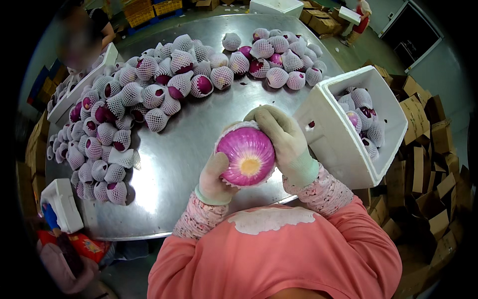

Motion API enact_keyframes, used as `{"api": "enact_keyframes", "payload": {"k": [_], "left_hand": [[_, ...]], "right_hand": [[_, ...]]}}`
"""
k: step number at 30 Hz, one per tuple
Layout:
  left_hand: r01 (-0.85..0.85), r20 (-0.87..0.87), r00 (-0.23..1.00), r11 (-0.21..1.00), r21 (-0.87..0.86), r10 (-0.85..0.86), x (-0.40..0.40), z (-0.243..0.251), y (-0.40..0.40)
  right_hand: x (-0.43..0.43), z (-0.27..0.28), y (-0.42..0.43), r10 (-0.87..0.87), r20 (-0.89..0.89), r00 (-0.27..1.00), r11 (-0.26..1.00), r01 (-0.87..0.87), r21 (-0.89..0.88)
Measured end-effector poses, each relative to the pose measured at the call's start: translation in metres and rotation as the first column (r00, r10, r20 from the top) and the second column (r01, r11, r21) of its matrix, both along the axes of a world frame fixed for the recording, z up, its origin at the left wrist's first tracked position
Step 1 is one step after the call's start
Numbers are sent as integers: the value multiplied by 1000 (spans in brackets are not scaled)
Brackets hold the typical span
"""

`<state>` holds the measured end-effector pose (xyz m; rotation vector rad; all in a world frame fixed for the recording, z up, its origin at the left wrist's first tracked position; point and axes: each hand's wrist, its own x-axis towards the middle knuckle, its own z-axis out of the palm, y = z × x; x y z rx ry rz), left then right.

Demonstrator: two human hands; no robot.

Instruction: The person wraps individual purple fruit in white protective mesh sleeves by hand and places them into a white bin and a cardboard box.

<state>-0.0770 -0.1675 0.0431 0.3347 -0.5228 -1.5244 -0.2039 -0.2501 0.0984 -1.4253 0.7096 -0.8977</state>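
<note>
A large red onion (pixel 246 155) faces me root end up, with a white foam net sleeve around its sides. My gloved left hand (pixel 217 177) grips it at the lower left, the thumb on its skin. My gloved right hand (pixel 282 136) wraps its upper right side. Beyond my hands, many red onions in foam nets (pixel 153 96) lie heaped on a metal table (pixel 194 149). At my right a tilted white foam box (pixel 340 149) holds several netted onions (pixel 375 132).
Cardboard boxes (pixel 414 119) are piled beyond the foam box. A blue-gloved co-worker's hand (pixel 50 216) touches a smaller foam box (pixel 67 205) at lower left. Another co-worker (pixel 104 28) stands at upper left beside foam boxes. Farther off, a person (pixel 360 22) carries a white foam box.
</note>
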Motion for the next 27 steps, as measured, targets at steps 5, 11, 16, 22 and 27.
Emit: {"api": "enact_keyframes", "payload": {"k": [5,11,16,22,27], "left_hand": [[-94,97,992,992,87,86,-4,0,5],[-87,88,993,983,164,73,1,-5,9],[-363,393,871,925,109,295,2,-32,6],[26,-188,982,1000,-14,-28,10,-4,9],[-4,-223,975,999,34,12,4,4,7]], "right_hand": [[-4,3,5,2,46,999,1000,-3,21],[-2,-1,7,-75,45,996,997,75,-11],[0,3,9,-50,-55,997,996,46,-74],[0,6,18,8,-121,993,875,-66,-479],[-2,8,11,72,-96,993,933,-101,-347]]}}
